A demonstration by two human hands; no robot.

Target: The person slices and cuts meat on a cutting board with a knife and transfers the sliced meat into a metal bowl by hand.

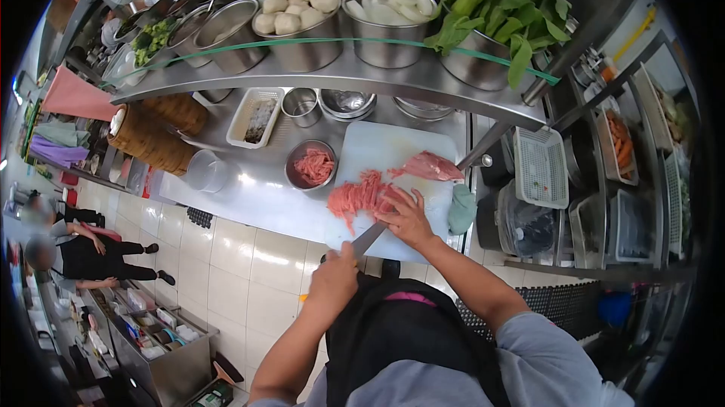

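My left hand (334, 280) is closed round the handle of a knife (369, 238), whose blade points up and right to the meat. Bent over the right end of the sliced raw meat (361, 199), the fingers of my right hand (406, 220) press it onto the white cutting board (377, 143). A larger uncut piece of raw meat (430, 166) lies farther back on the board. Left of the board, a metal bowl (310, 165) holds cut meat strips. By the board's right edge is a folded green cloth (461, 209).
Overhead, a metal shelf (317, 75) carries pots of peeled white vegetables and leafy greens (502, 7). A white basket (255, 118) and a clear plastic tub (206, 171) stand to the left. Racks with baskets (541, 168) are on the right. People (83, 248) stand at far left.
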